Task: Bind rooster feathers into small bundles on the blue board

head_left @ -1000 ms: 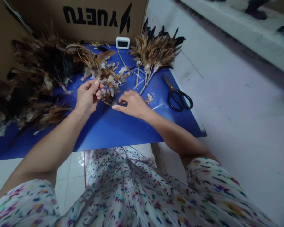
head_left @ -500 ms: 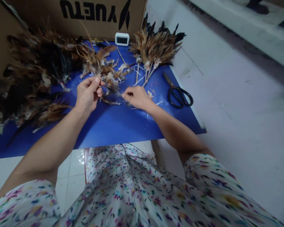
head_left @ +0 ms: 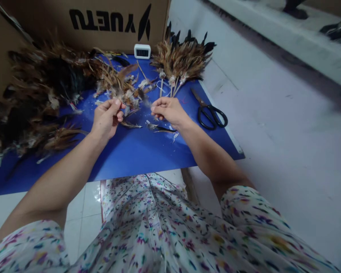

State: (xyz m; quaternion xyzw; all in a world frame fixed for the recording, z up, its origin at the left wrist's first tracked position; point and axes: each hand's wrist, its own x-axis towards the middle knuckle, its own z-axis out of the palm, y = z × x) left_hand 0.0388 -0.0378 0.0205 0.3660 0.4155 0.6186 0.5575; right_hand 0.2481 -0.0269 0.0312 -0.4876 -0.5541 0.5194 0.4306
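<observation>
Over the blue tabletop (head_left: 125, 151), my left hand (head_left: 106, 117) is closed in a pinch around the base of a brown feather (head_left: 121, 81) that points up and away. My right hand (head_left: 169, 110), to its right, has thumb and fingers pinched together, with a wisp of grey feather fluff (head_left: 147, 102) at the tips. Behind and between both hands spreads a loose heap of brown and whitish feathers (head_left: 130, 93). Below my right hand lies a small dark feather (head_left: 163, 129) with a fluffy end.
Black-handled scissors (head_left: 211, 113) lie near the right edge. Feather bundles on sticks (head_left: 182, 60) rest at the back right, beside a white digital timer (head_left: 142, 51). A big pile of dark feathers (head_left: 42, 87) covers the left. A cardboard box (head_left: 102, 38) stands behind, a pale wall (head_left: 272, 125) at right.
My right hand has risen slightly and moved right, away from my left hand, uncovering the small dark feather beneath. My left hand keeps its pinch. The whole view has shifted a little.
</observation>
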